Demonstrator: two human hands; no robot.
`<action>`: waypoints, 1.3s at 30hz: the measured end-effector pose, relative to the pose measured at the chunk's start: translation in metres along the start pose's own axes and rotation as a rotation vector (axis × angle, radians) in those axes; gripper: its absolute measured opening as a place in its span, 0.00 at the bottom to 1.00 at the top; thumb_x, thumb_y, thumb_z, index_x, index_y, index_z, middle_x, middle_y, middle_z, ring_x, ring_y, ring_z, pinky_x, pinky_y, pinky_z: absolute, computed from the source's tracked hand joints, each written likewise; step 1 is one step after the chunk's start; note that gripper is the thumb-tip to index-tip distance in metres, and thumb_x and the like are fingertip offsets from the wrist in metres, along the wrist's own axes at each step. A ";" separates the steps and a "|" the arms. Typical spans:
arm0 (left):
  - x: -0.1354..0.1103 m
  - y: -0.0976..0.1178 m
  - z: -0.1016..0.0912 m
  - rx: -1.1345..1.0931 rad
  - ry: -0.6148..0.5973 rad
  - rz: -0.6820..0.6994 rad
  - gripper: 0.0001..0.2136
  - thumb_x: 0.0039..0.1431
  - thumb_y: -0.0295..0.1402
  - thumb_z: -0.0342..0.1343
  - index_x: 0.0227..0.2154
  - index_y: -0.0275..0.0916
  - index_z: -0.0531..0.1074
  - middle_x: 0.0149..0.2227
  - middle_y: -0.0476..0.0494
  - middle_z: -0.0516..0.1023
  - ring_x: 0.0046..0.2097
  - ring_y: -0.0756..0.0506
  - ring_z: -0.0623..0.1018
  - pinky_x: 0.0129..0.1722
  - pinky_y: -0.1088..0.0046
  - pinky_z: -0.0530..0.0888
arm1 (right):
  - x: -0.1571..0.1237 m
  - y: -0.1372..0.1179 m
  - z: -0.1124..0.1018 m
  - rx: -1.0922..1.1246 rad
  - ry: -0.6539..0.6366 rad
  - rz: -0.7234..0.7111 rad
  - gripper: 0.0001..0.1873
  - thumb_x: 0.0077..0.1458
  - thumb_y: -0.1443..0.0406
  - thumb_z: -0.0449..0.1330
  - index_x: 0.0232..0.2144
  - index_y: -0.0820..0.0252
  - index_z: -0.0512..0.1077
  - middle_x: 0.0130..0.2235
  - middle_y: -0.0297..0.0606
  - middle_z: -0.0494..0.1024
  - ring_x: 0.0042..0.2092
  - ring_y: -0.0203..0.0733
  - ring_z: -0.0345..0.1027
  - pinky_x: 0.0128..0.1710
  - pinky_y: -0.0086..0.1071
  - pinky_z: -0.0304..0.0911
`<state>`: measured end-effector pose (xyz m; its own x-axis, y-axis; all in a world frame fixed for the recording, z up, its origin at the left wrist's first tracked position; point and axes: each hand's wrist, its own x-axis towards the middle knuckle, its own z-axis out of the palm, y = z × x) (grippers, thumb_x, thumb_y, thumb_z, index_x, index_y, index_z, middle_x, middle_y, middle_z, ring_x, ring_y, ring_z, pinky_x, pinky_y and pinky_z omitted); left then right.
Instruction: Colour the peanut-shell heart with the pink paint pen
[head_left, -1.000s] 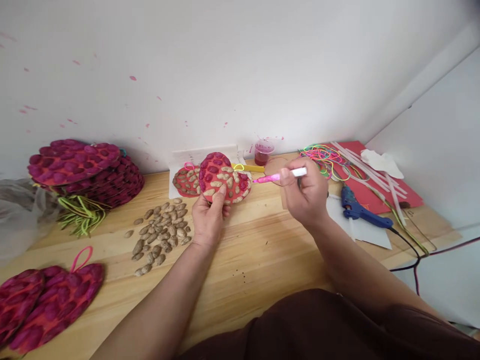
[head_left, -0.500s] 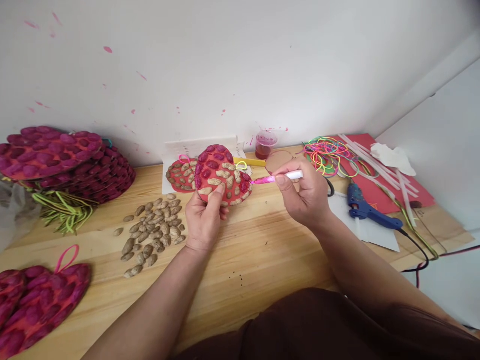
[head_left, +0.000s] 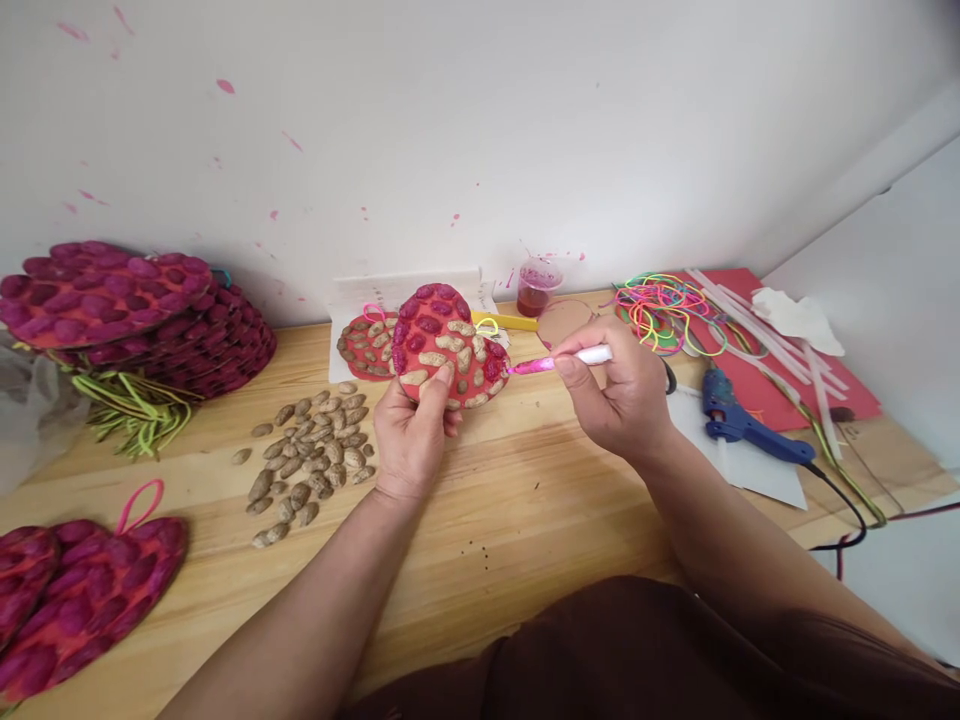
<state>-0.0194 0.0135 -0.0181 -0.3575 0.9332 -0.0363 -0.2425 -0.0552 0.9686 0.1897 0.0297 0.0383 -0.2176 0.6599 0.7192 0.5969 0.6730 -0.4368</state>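
Note:
A red heart-shaped piece (head_left: pixel 471 378) covered with glued-on peanuts is pinched in my left hand (head_left: pixel 415 430), thumb on its face and fingers behind. Peanuts along its upper left and right lobe are magenta; those in the middle are plain tan. A yellow loop (head_left: pixel 487 326) sticks up from its notch. My right hand (head_left: pixel 611 385) grips a white-handled paintbrush (head_left: pixel 592 355), its pink-stained end pointing left. The brush tip is at the heart's right edge, by the painted peanuts. Behind the heart, a second red piece with unpainted peanuts (head_left: pixel 360 348) lies on white paper, partly hidden.
Loose peanuts (head_left: pixel 315 450) lie left of my hand. Painted peanut pieces are stacked (head_left: pixel 120 300) at the back left, more (head_left: pixel 112 600) at front left. A cup of magenta paint (head_left: pixel 537 290) stands by the wall. Right are colourful cords (head_left: pixel 660 305), a glue gun (head_left: pixel 750 430) and glue sticks (head_left: pixel 772 330).
The brush tip has shifted slightly to the heart's outer right edge. The whole view has moved a little; both hands keep their holds.

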 end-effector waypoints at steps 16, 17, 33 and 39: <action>0.001 0.004 0.001 -0.050 -0.002 -0.057 0.16 0.52 0.44 0.70 0.30 0.40 0.71 0.21 0.53 0.74 0.18 0.52 0.71 0.14 0.80 0.64 | -0.001 0.006 0.003 0.155 0.030 0.090 0.03 0.67 0.61 0.58 0.38 0.52 0.70 0.36 0.35 0.76 0.39 0.42 0.72 0.40 0.40 0.68; 0.001 0.004 0.001 -0.053 -0.005 -0.053 0.16 0.52 0.44 0.70 0.30 0.40 0.71 0.21 0.53 0.74 0.18 0.52 0.71 0.14 0.80 0.64 | -0.001 0.006 0.003 0.176 0.034 0.109 0.03 0.67 0.61 0.59 0.38 0.52 0.70 0.36 0.35 0.76 0.39 0.42 0.72 0.39 0.39 0.67; 0.001 0.002 -0.004 0.038 -0.059 0.076 0.15 0.54 0.44 0.69 0.30 0.40 0.71 0.22 0.53 0.76 0.18 0.52 0.72 0.16 0.78 0.68 | -0.003 0.011 0.004 0.207 0.072 0.278 0.11 0.67 0.55 0.60 0.36 0.54 0.70 0.31 0.31 0.72 0.30 0.36 0.63 0.31 0.34 0.58; 0.002 0.003 -0.003 0.001 -0.047 0.044 0.15 0.53 0.43 0.69 0.28 0.39 0.71 0.20 0.54 0.73 0.17 0.53 0.70 0.14 0.80 0.63 | 0.000 0.007 0.000 0.169 0.094 0.153 0.08 0.66 0.59 0.62 0.36 0.55 0.70 0.31 0.33 0.74 0.32 0.38 0.66 0.35 0.36 0.60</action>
<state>-0.0238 0.0138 -0.0163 -0.3250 0.9456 0.0176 -0.2267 -0.0960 0.9692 0.1940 0.0343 0.0354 -0.0574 0.7295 0.6816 0.4777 0.6196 -0.6229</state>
